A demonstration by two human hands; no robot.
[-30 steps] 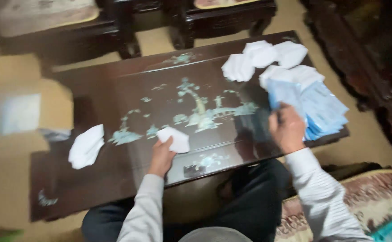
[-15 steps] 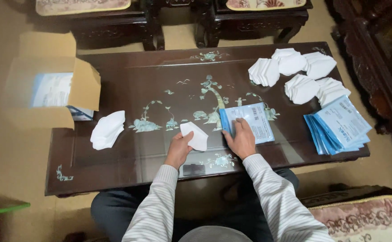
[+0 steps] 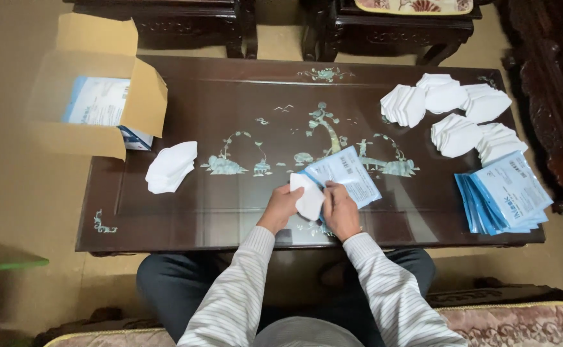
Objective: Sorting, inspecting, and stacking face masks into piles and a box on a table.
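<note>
My left hand point(image 3: 282, 204) grips a folded white face mask point(image 3: 308, 198) at the near middle of the dark inlaid table point(image 3: 185, 212). My right hand point(image 3: 340, 209) meets it there and holds the near end of a blue and white flat pouch point(image 3: 345, 175), which lies slanted on the table. The mask's edge sits at the pouch's mouth, between both hands.
An open cardboard box point(image 3: 95, 96) with blue and white packs stands at the table's left end. A small pile of white masks point(image 3: 171, 166) lies beside it. Several mask stacks point(image 3: 448, 109) and a fanned pile of pouches point(image 3: 505, 198) fill the right end. Dark chairs stand beyond.
My right hand brought one pouch from the right-hand pile to the middle. My left hand moved the mask over to meet it. The camera view shifted.
</note>
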